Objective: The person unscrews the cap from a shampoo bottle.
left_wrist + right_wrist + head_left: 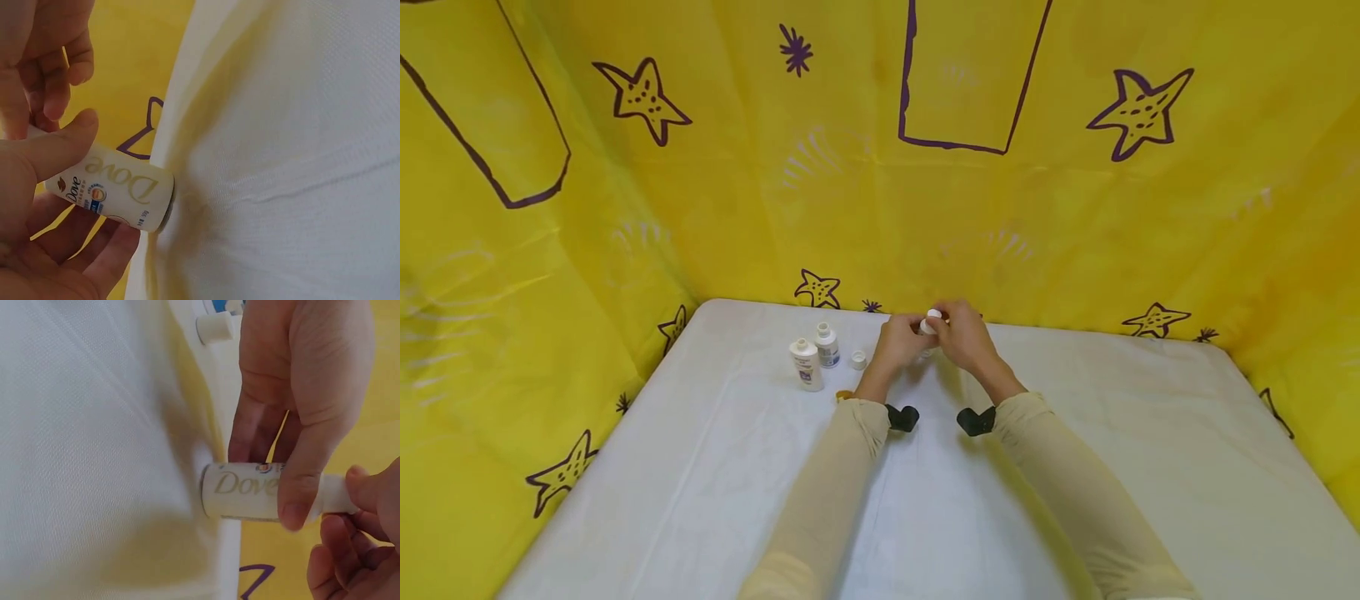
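Note:
A small white Dove bottle (128, 184) stands on the white-covered table near its far edge. My left hand (897, 346) grips the bottle's body, thumb on one side and fingers on the other. At the bottle's top end, my right hand (964, 337) pinches the white cap (334, 492) between thumb and fingers. How tightly the cap sits on the bottle cannot be seen. Left of my hands are two white bottles, a larger one (806, 368) and a smaller one (828, 348), both with bare necks.
A loose white cap (858, 360) lies between those bottles and my left hand. An orange cap (844, 396) is partly hidden by my left wrist. Yellow cloth (880, 217) with drawn starfish hangs behind the table (715, 467) and along its sides.

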Motion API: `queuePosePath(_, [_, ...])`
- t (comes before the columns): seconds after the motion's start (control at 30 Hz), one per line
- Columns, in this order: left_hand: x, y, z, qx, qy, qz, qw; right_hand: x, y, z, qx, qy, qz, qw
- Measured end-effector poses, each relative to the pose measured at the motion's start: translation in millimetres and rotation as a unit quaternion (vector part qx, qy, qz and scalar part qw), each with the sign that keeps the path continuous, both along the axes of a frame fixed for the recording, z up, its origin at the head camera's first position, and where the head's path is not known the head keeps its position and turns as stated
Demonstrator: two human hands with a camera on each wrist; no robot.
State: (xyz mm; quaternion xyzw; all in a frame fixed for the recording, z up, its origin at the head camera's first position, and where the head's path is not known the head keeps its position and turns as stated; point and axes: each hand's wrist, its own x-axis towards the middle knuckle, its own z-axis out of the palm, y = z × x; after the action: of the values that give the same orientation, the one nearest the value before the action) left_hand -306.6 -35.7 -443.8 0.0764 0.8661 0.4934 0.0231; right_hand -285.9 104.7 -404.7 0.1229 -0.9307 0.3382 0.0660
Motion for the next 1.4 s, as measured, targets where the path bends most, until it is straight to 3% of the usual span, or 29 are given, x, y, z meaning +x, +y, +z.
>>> queuePosePath(0.2, [5.4, -1.5, 4.3, -0.007, 0.0, -0.033, 0.9994, 12.2, 10, 8.4, -0.005, 0.004, 0.005, 1.0])
queuePosePath(0.43, [22.3, -1.7, 26.4, -0.022, -0.007, -0.068, 0.9974, 27.3, 22, 21.5, -0.042, 0.014, 0.006, 0.999])
queuePosePath(0.57, [38.2, 3.2, 41.9, -0.047, 0.025, -0.075, 0.9957, 37.7, 27, 24.8, -0.106, 0.006, -0.022, 0.9941])
queuePosePath(0.77, [56.7, 6.6, 55.5, -0.057, 0.076, -0.063, 0.9935, 53.0, 27, 31.7, -0.2, 0.032, -0.064, 0.9771])
queuePosePath(0.9, [67.0, 7.8, 63.8, -0.073, 0.116, -0.051, 0.9892, 63.6, 26, 38.0, -0.213, 0.042, -0.067, 0.9737])
queuePosePath(1.17, [84.7, 13.3, 78.9, -0.102, 0.177, -0.061, 0.9771, 86.6, 32, 51.5, -0.251, 0.028, -0.084, 0.964])
queuePosePath(1.4, [94.1, 19.3, 85.9, -0.09, 0.178, -0.08, 0.9765, 99.5, 39, 60.4, -0.275, 0.027, -0.093, 0.9566])
